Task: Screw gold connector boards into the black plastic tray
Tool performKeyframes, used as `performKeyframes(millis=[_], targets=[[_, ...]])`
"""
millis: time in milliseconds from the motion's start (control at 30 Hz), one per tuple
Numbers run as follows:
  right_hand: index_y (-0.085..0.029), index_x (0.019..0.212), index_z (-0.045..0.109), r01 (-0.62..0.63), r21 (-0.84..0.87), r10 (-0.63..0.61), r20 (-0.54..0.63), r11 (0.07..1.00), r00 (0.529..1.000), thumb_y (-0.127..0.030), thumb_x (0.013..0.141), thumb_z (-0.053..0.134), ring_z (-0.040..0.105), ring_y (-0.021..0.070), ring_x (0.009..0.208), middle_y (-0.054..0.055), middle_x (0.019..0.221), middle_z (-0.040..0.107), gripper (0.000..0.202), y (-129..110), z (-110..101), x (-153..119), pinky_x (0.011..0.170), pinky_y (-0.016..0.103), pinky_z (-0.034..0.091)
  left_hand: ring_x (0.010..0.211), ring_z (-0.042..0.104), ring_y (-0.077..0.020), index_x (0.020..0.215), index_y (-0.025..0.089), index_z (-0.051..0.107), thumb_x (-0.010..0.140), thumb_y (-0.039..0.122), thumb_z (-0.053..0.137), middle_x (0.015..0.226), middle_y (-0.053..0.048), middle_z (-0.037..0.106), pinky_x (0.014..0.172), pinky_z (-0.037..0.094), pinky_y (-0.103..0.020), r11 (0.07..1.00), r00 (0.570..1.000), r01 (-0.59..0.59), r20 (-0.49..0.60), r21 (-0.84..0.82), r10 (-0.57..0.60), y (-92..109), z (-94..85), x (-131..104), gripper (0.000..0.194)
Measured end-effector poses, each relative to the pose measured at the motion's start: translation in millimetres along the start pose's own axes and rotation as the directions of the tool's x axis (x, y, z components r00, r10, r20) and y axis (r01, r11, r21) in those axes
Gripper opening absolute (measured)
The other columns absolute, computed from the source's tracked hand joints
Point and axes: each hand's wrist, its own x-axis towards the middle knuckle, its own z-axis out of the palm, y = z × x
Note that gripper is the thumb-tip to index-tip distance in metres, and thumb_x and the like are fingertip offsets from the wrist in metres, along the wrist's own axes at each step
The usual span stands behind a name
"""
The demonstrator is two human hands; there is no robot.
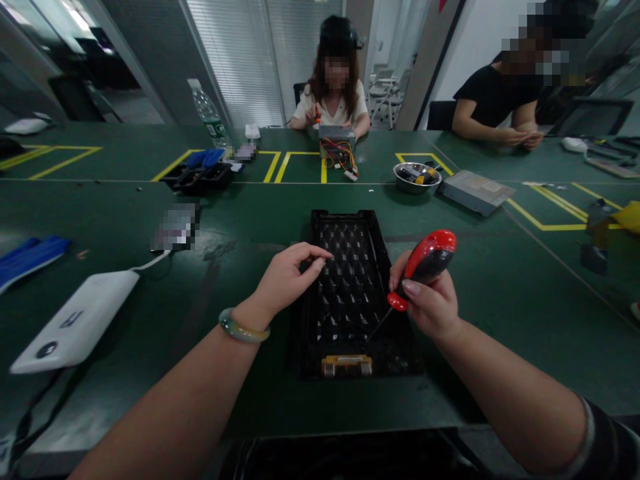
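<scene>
A black rectangular plastic housing lies lengthwise in front of me, with rows of glossy dark pockets inside. At its near end sits a small amber-coloured connector board. My right hand grips a screwdriver with a red and black handle. Its thin shaft slants down to the left, the tip low over the near part of the housing. Over the housing's left side, my left hand has thumb and index fingertips brought together; anything between them is too small to name. A bangle circles that wrist.
A white power bank is cabled to a phone on the left, near a blue glove. Beyond stand a black tray, a metal bowl and a grey metal panel. Two people sit across, one at a wired metal box.
</scene>
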Motion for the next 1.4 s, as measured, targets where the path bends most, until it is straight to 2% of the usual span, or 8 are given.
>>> performKeyframes(millis=[133, 333, 400, 500, 633, 867, 1100, 1400], targets=[[-0.020, 0.082, 0.072, -0.006, -0.005, 0.006, -0.017, 1.000, 1.000, -0.033, 0.085, 0.071, 0.052, 0.0121, 0.059, 0.001, 0.072, 0.062, 0.013, -0.4, -0.9, 0.3, 0.051, 0.026, 0.037, 0.092, 0.066, -0.0160, 0.110, 0.023, 0.075, 0.099, 0.027, 0.059, 0.105, -0.003, 0.075, 0.088, 0.052, -0.031, 1.000, 1.000, 0.003, 0.012, 0.002, -0.003, -0.5, 1.0, 0.4, 0.019], [-0.020, 0.071, 0.069, 0.053, 0.081, -0.036, -0.204, 0.995, 0.978, -0.035, 0.078, 0.077, 0.045, 0.0103, 0.054, -0.001, 0.066, 0.054, 0.019, -9.8, 11.4, 3.7, 0.046, 0.026, 0.030, 0.091, 0.065, -0.0158, 0.110, 0.023, 0.075, 0.099, 0.027, 0.059, 0.105, -0.003, 0.074, 0.088, 0.052, -0.031, 1.000, 1.000, -0.004, 0.001, -0.015, 0.004, -3.3, 1.8, 1.6, 0.019], [-0.020, 0.072, 0.069, 0.036, 0.096, -0.015, -0.211, 0.995, 0.977, -0.038, 0.078, 0.076, 0.042, 0.0094, 0.052, -0.002, 0.066, 0.052, 0.020, -10.2, 16.2, 1.9, 0.045, 0.026, 0.030, 0.090, 0.064, -0.0159, 0.110, 0.023, 0.075, 0.099, 0.027, 0.059, 0.104, -0.003, 0.074, 0.088, 0.051, -0.032, 1.000, 1.000, 0.002, -0.001, -0.015, -0.002, -4.3, 2.2, 2.1, 0.020], [-0.020, 0.083, 0.070, -0.012, 0.110, 0.025, -0.119, 0.994, 0.993, -0.038, 0.083, 0.073, 0.040, 0.0082, 0.052, -0.001, 0.073, 0.054, 0.018, -6.2, 20.1, -5.1, 0.044, 0.024, 0.033, 0.088, 0.064, -0.0152, 0.109, 0.023, 0.075, 0.099, 0.026, 0.059, 0.102, -0.003, 0.074, 0.087, 0.051, -0.031, 1.000, 1.000, 0.008, -0.003, -0.018, -0.008, -5.2, 2.9, 2.7, 0.020], [-0.021, 0.095, 0.070, -0.032, 0.076, 0.032, 0.000, 0.997, 0.999, -0.035, 0.088, 0.067, 0.052, 0.0119, 0.066, 0.002, 0.085, 0.058, 0.016, -0.7, 21.5, -15.6, 0.050, 0.024, 0.041, 0.086, 0.063, -0.0153, 0.109, 0.023, 0.075, 0.098, 0.027, 0.059, 0.102, -0.003, 0.074, 0.086, 0.052, -0.031, 1.000, 1.000, 0.012, 0.000, -0.025, -0.012, -5.5, 3.6, 2.9, 0.020], [-0.021, 0.097, 0.069, 0.066, 0.010, -0.066, 0.077, 0.998, 0.995, -0.029, 0.089, 0.066, 0.060, 0.0146, 0.075, 0.004, 0.088, 0.061, 0.013, -2.5, 22.1, -18.5, 0.057, 0.027, 0.048, 0.088, 0.064, -0.0158, 0.109, 0.022, 0.076, 0.098, 0.027, 0.059, 0.104, -0.004, 0.074, 0.086, 0.052, -0.031, 0.999, 1.000, 0.013, 0.002, -0.030, -0.013, -5.3, 3.7, 3.0, 0.021], [-0.022, 0.092, 0.068, 0.258, -0.163, -0.198, 0.310, 0.952, 0.930, -0.028, 0.081, 0.067, 0.059, 0.0144, 0.057, 0.001, 0.069, 0.066, 0.013, -24.6, 26.5, -5.9, 0.053, 0.029, 0.048, 0.088, 0.064, -0.0158, 0.110, 0.022, 0.075, 0.098, 0.027, 0.059, 0.104, -0.004, 0.074, 0.088, 0.052, -0.032, 0.999, 1.000, 0.021, 0.006, -0.038, -0.020, -4.8, 3.2, 3.4, 0.020], [-0.028, 0.093, 0.068, 0.388, -0.247, -0.302, 0.324, 0.888, 0.897, -0.042, 0.088, 0.059, 0.049, 0.0153, 0.045, -0.003, 0.056, 0.061, 0.017, -40.2, 40.5, -23.3, 0.049, 0.035, 0.040, 0.091, 0.066, -0.0162, 0.109, 0.022, 0.075, 0.098, 0.025, 0.059, 0.107, -0.003, 0.075, 0.089, 0.052, -0.033, 0.999, 1.000, 0.015, 0.009, -0.031, -0.015, -4.7, 2.8, 3.8, 0.020]])
